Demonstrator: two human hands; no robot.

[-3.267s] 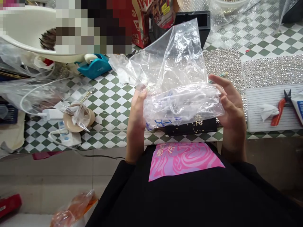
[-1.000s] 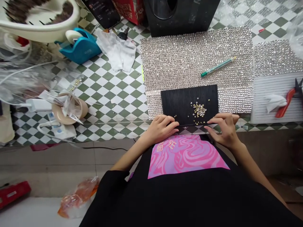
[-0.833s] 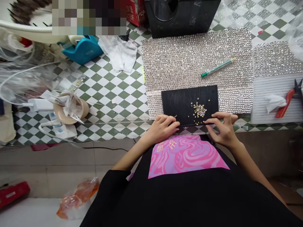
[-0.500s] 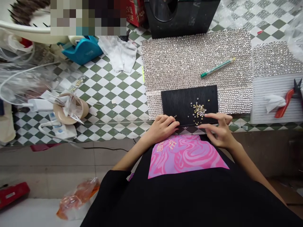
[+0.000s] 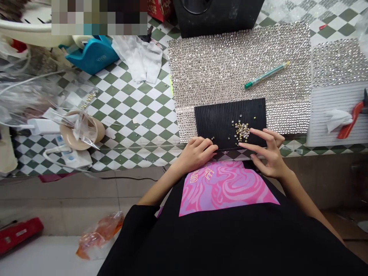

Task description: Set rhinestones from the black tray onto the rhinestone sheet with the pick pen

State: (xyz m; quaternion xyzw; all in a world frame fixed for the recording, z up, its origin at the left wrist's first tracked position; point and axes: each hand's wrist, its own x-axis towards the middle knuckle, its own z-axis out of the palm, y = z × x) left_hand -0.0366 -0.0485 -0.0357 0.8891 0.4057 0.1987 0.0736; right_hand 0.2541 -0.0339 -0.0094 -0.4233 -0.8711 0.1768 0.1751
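My right hand, fingers spread, touches the beads; my left hand (curled; grip indeterminable) contacts the black tray at its near-left corner. Desk extends leftward.

Pixel blocks are hiding part of the white basin at 10 o'clock; the view's edges are cropping the black box near 12 and the red-handled pliers at 3. The left hand is covering the 8 o'clock corner of the black board.
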